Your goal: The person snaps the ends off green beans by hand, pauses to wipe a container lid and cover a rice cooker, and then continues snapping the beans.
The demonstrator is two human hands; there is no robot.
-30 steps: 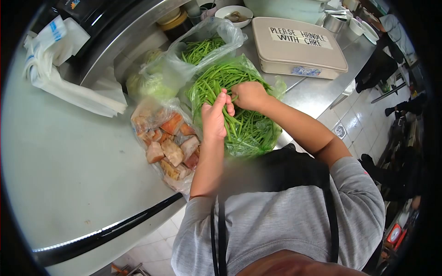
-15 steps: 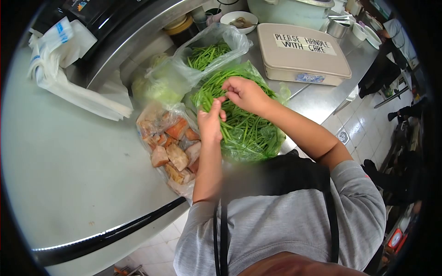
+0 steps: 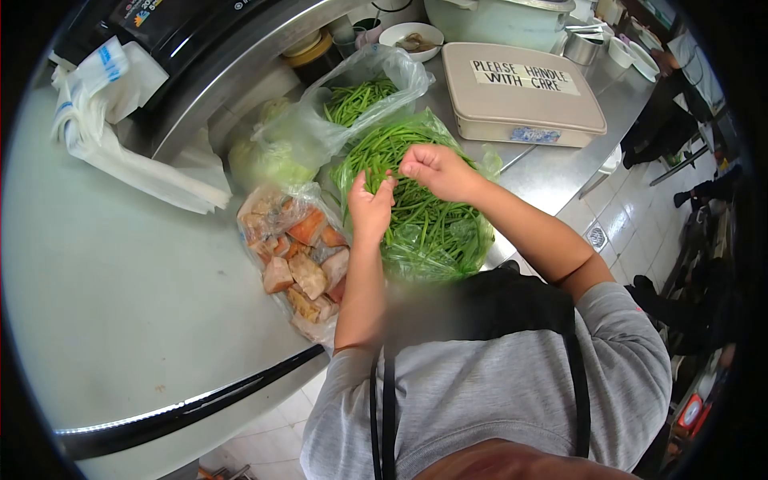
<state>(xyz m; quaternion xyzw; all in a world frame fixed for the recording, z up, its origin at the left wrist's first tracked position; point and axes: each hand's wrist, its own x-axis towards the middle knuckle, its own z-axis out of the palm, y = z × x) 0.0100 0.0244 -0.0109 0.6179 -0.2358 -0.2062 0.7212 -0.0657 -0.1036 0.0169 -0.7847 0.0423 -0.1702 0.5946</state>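
Cut green beans (image 3: 432,212) fill an open clear plastic bag on the steel counter, right under both hands. My left hand (image 3: 370,212) is held over the left side of the pile, thumb and fingers closed round green beans. Just to its right, my right hand (image 3: 440,172) is curled in a pinch, close to the left fingertips. Whatever lies between the right fingers is too small to make out. Behind the pile, a second plastic bag (image 3: 396,68) holds more green beans.
A bag of pinkish-brown chunks (image 3: 308,274) lies left of my left forearm. Pale green vegetables (image 3: 280,164) in plastic sit behind it. A beige lidded box (image 3: 524,92) and a white bowl (image 3: 410,38) stand at the back. Folded plastic bags (image 3: 132,156) lie far left. A person (image 3: 680,88) stands at far right.
My right hand has moved slightly right and down, away from my left hand. The left fingers have opened a little from the thumb, and a gap now shows between the hands.
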